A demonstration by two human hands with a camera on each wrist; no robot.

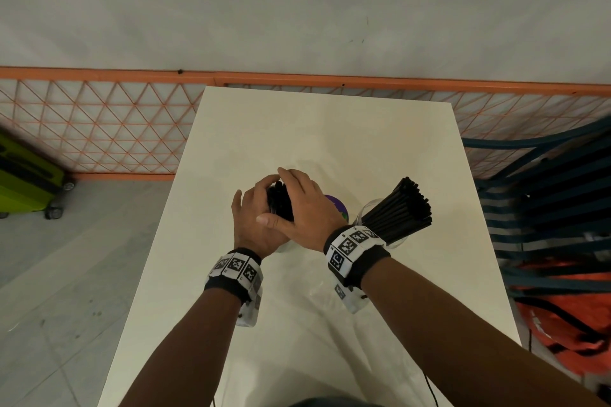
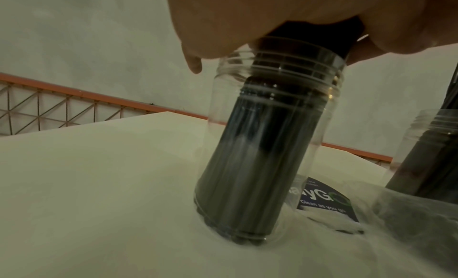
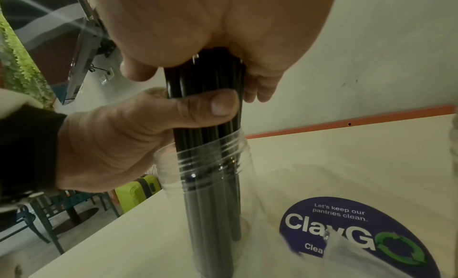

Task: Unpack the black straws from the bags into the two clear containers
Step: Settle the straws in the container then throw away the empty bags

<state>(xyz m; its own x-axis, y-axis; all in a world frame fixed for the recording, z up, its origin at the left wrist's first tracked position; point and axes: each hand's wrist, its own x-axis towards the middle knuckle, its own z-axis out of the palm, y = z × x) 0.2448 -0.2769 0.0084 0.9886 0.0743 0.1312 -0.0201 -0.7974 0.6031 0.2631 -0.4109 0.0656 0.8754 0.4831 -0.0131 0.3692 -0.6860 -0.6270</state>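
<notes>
A bundle of black straws stands in a clear container on the white table; its top sticks out above the rim. My left hand grips the straws just above the rim, thumb across them. My right hand covers and grips the bundle's top end. In the left wrist view the container looks tilted, with the straws reaching its bottom. To the right, a second clear container holds more black straws that lean right.
A round purple sticker lies on the table between the containers, with crumpled clear plastic beside it. Orange mesh fencing runs behind the table. A green suitcase is on the left, blue chairs and an orange bag on the right.
</notes>
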